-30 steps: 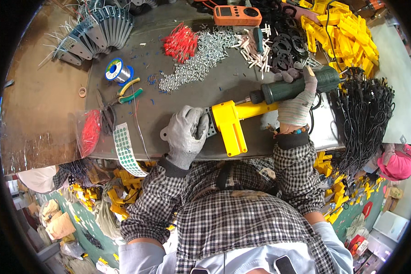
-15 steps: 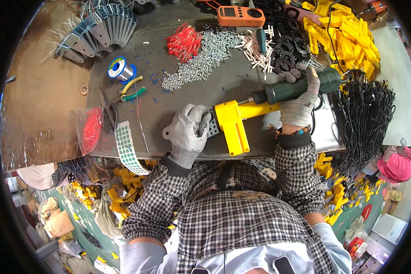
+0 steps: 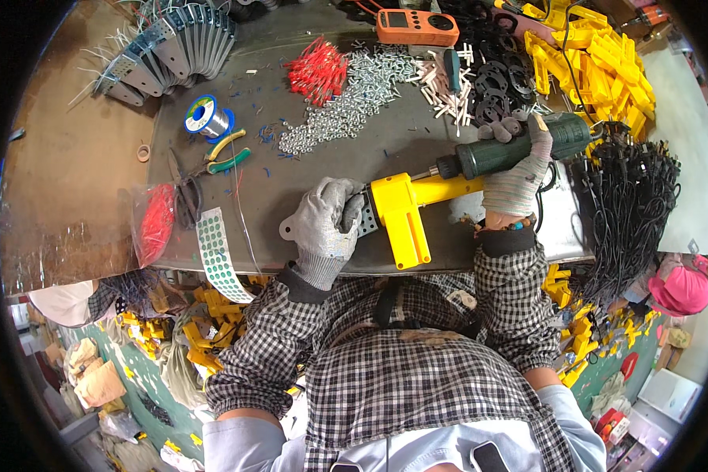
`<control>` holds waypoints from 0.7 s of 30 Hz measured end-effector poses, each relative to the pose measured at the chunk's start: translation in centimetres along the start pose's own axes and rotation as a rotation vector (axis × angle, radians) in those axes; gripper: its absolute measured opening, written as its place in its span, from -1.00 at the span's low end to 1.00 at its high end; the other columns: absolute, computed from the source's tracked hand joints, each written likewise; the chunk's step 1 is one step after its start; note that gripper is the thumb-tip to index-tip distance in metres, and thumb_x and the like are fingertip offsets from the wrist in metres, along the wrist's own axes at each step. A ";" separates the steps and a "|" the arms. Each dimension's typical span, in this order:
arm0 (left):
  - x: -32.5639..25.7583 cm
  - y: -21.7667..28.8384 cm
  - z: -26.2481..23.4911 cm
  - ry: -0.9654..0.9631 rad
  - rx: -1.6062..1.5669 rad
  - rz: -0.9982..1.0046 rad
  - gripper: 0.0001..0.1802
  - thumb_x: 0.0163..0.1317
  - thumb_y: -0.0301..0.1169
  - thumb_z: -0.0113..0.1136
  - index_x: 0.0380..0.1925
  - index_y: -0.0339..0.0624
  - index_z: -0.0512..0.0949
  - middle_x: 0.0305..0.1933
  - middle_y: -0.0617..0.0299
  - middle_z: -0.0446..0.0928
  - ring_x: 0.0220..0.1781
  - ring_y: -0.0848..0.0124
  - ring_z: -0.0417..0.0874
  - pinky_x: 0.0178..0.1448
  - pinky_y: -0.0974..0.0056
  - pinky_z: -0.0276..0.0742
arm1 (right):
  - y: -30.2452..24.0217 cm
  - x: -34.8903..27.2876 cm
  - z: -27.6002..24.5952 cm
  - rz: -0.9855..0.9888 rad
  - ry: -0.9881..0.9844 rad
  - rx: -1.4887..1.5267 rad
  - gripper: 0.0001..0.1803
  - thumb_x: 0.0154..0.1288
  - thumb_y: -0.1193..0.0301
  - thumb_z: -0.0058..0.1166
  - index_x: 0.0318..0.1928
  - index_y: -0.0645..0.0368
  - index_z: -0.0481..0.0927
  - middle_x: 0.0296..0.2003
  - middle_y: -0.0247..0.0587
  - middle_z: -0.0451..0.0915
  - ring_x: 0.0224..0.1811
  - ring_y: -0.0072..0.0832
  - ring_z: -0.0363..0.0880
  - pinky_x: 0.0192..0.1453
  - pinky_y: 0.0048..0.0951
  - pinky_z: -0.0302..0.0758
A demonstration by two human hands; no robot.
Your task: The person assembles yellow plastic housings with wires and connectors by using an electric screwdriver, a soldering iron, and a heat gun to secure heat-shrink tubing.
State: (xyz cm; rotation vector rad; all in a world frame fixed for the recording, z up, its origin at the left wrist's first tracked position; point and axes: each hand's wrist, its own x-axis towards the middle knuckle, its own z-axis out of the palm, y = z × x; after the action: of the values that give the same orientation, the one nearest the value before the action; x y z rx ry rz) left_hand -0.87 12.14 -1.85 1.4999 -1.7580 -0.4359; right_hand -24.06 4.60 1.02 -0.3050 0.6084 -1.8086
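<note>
Nearest, a woven checked apron [image 3: 425, 370] meets the dark, scuffed tabletop [image 3: 291, 185]. Over its front edge is the casing [image 3: 399, 216], smooth yellow plastic with angular arms, against a flat, holed metal bracket [image 3: 367, 224]. The left grip [image 3: 325, 224], grey-gloved, is curled tight around the bracket; the right grip [image 3: 515, 185], in a striped knit glove, wraps the cylindrical dark-green driver [image 3: 495, 155], whose bit points at the casing. To the left lie a paper strip [image 3: 220, 256] of green dots and a clear bag [image 3: 156, 224] of red pieces. Farther off sit a blue-rimmed spool [image 3: 208, 118], its label too small to read, shiny screws [image 3: 377, 79] and an orange meter [image 3: 417, 27].
</note>
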 end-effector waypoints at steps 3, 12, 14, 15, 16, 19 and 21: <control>0.0 -0.1 0.1 0.008 -0.002 0.014 -0.82 0.08 -0.62 0.23 -0.27 -0.26 0.55 -0.31 0.10 0.57 -0.24 0.21 0.64 -0.15 0.25 0.53 | 0.0 0.3 -0.5 0.018 -0.021 0.010 -0.77 0.24 0.24 0.14 -0.26 0.07 0.43 -0.44 -0.46 0.37 -0.43 -0.58 0.36 -0.18 -0.35 0.44; 0.0 0.1 -0.6 -0.056 0.025 0.069 -0.65 0.00 -0.37 0.44 -0.25 -0.25 0.54 -0.33 0.16 0.52 -0.33 0.35 0.61 -0.29 0.31 0.56 | 0.0 -0.3 0.4 0.014 0.021 0.002 -0.80 0.24 0.25 0.14 -0.28 0.03 0.43 -0.48 -0.48 0.36 -0.45 -0.59 0.35 -0.17 -0.37 0.44; 0.0 -0.1 -0.5 -0.047 0.043 0.096 -0.61 -0.02 -0.33 0.47 -0.24 -0.26 0.53 -0.33 0.18 0.51 -0.34 0.38 0.60 -0.31 0.32 0.56 | 0.0 -0.3 0.5 0.007 0.039 -0.026 -0.80 0.25 0.24 0.13 -0.28 0.04 0.43 -0.47 -0.48 0.36 -0.45 -0.60 0.35 -0.16 -0.38 0.43; -0.1 -0.1 -0.4 -0.051 0.040 0.094 -0.59 -0.03 -0.29 0.48 -0.25 -0.25 0.53 -0.33 0.18 0.50 -0.34 0.36 0.59 -0.31 0.31 0.55 | 0.0 -0.3 0.5 0.007 0.039 -0.027 -0.80 0.25 0.24 0.13 -0.28 0.04 0.43 -0.47 -0.48 0.36 -0.45 -0.60 0.35 -0.16 -0.38 0.43; -0.1 -0.1 -0.4 -0.056 0.037 0.091 -0.57 -0.04 -0.26 0.49 -0.25 -0.24 0.53 -0.33 0.18 0.49 -0.35 0.34 0.59 -0.31 0.29 0.54 | 0.1 -0.3 0.4 0.009 0.029 -0.017 -0.79 0.25 0.24 0.13 -0.29 0.04 0.42 -0.47 -0.48 0.36 -0.45 -0.60 0.35 -0.17 -0.39 0.43; 0.2 0.6 -0.9 -0.062 0.109 0.137 -0.54 -0.05 -0.19 0.50 -0.26 -0.22 0.53 -0.33 0.18 0.48 -0.34 0.29 0.57 -0.29 0.25 0.52 | 0.0 -0.2 0.2 0.012 0.022 0.000 -0.79 0.26 0.24 0.12 -0.29 0.04 0.42 -0.47 -0.48 0.36 -0.46 -0.61 0.35 -0.18 -0.42 0.43; 0.2 0.8 -0.9 -0.069 0.096 0.129 -0.53 -0.05 -0.16 0.50 -0.26 -0.21 0.53 -0.33 0.17 0.48 -0.34 0.26 0.57 -0.28 0.23 0.51 | -0.1 -0.2 0.1 0.015 0.024 0.006 -0.79 0.26 0.24 0.11 -0.30 0.04 0.42 -0.47 -0.48 0.36 -0.46 -0.61 0.35 -0.18 -0.43 0.43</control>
State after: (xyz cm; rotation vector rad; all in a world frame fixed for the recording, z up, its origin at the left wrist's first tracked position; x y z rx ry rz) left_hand -0.75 12.37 -0.69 1.4415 -1.9419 -0.3455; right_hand -24.03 4.75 1.11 -0.2748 0.6206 -1.8017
